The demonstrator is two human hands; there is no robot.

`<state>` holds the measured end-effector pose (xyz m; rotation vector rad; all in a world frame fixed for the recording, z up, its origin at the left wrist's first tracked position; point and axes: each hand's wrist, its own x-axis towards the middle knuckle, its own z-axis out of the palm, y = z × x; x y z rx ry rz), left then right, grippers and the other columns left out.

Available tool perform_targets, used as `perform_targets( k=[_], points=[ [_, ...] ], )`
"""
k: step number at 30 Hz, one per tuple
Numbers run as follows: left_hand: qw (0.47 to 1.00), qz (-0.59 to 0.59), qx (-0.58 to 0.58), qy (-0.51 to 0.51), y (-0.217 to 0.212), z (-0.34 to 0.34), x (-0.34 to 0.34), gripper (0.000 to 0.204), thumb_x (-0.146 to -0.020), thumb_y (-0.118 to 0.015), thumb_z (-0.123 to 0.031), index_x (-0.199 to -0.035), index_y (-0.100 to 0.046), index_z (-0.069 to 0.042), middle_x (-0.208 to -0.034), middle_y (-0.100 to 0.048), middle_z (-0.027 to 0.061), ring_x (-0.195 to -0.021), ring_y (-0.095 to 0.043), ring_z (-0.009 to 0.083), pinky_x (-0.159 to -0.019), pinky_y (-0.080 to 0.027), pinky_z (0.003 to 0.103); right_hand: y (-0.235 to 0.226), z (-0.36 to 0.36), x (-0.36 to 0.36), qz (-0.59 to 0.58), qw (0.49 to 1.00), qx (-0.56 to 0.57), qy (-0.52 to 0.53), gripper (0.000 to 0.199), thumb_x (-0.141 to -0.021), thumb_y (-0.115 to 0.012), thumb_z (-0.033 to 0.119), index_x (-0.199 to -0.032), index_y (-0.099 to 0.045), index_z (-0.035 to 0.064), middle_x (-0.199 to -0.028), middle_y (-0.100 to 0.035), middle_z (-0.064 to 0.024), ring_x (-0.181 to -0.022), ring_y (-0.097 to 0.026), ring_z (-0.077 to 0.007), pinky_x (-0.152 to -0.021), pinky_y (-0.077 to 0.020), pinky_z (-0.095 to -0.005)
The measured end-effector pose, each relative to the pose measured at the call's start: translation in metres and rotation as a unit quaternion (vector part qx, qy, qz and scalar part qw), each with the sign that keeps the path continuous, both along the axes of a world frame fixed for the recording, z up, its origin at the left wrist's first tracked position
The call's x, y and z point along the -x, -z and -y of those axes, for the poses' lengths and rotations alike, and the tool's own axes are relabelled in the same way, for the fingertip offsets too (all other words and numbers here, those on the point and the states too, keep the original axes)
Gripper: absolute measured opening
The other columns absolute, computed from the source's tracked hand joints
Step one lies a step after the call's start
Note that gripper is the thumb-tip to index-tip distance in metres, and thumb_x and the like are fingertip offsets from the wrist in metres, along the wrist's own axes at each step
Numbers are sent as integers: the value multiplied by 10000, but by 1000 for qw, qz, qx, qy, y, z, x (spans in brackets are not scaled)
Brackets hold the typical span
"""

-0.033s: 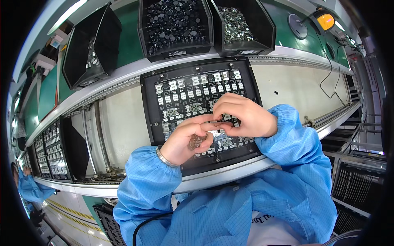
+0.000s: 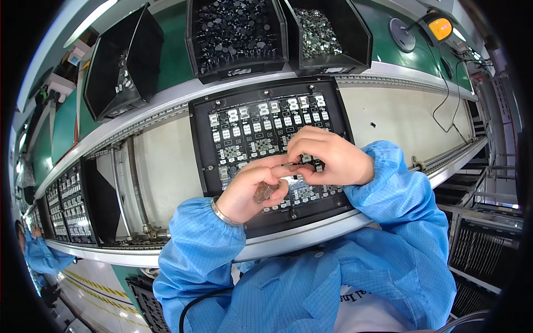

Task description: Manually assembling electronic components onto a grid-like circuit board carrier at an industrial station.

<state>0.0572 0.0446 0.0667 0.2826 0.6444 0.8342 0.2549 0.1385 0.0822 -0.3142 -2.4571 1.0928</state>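
My left hand [image 2: 251, 188] is closed over a clump of small, shiny brownish parts with thin metal lines [image 2: 267, 190], tucked under its curled fingers. Its stretched forefinger meets the fingertips of my right hand [image 2: 328, 158]. Thumb and fingers of the right hand are pinched together; whatever lies between them is too small and covered to name. Both hands hover over a black frame [image 2: 201, 139] that carries circuit boards [image 2: 261, 129] in rows, set with white and dark components. The hands hide the middle of the boards.
Beyond the rail stand a black bin of dark round parts with leads [image 2: 236, 33], a bin of silvery parts [image 2: 317, 34] and a bin with few parts [image 2: 125, 66]. More loaded frames [image 2: 72, 202] sit leftward, near another person's blue sleeve [image 2: 47, 255]. A yellow-lit device [image 2: 440, 29] stands far right.
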Motion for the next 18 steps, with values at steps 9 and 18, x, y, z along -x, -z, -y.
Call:
perform_targets(
  k=[9, 18],
  points=[
    [1000, 24, 6, 13, -7, -5, -6, 503, -754, -402, -44, -1242, -461, 58, -1225, -566, 200, -586, -424, 120, -484, -355, 225, -13, -7, -12, 50, 999, -6, -14, 323, -659, -626, -56, -972, -627, 25, -929, -572, -109, -864, -569, -283, -766, -482, -350],
    [976, 83, 69, -186, -7, -13, 9, 493, -758, -429, -56, -1233, -461, 68, -1318, -456, 267, -576, -416, 104, -474, -377, 199, 1, -13, -34, 47, 993, 29, 102, 253, -672, -644, -71, -911, -649, 12, -913, -606, -107, -830, -603, -251, -741, -502, -324]
  ],
)
